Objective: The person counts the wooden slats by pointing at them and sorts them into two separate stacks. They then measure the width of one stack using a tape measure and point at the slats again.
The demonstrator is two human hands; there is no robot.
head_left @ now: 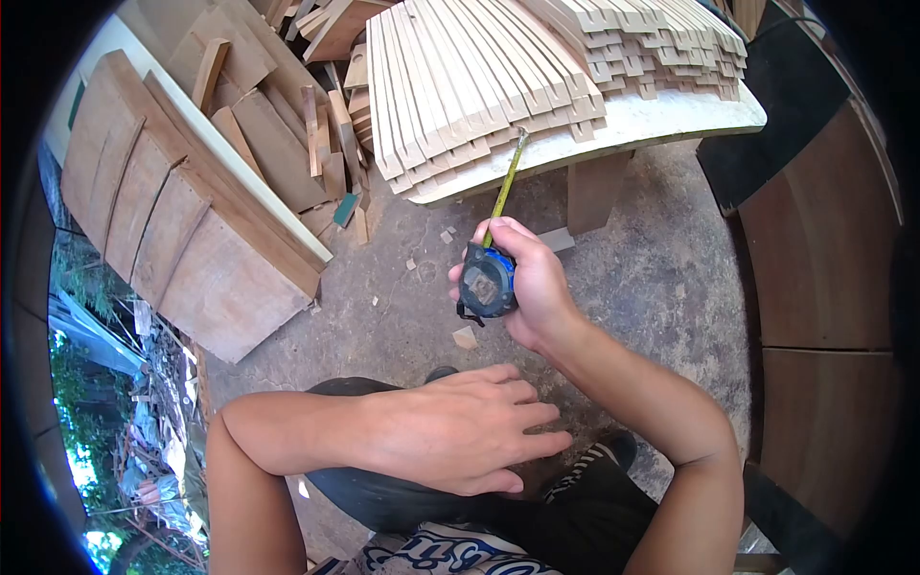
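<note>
My right hand [522,273] is wrapped round a black and blue tape measure [487,283], with the thumb at the top of its case. A short length of yellow blade [506,185] runs up from it, and its end lies at the edge of the stacked wooden slats [470,81]. My left hand [479,431] hangs above my lap, palm down, fingers spread, holding nothing. The slats lie side by side in layers, with notched ends towards me, on a white-topped table [661,123].
Curved wooden panels [182,201] lean at the left. Behind them are scrap boards [278,134]. Small wood chips [465,337] lie on the concrete floor [383,297]. Large brown panels [824,249] stand at the right. My shoe [613,450] is below my left hand.
</note>
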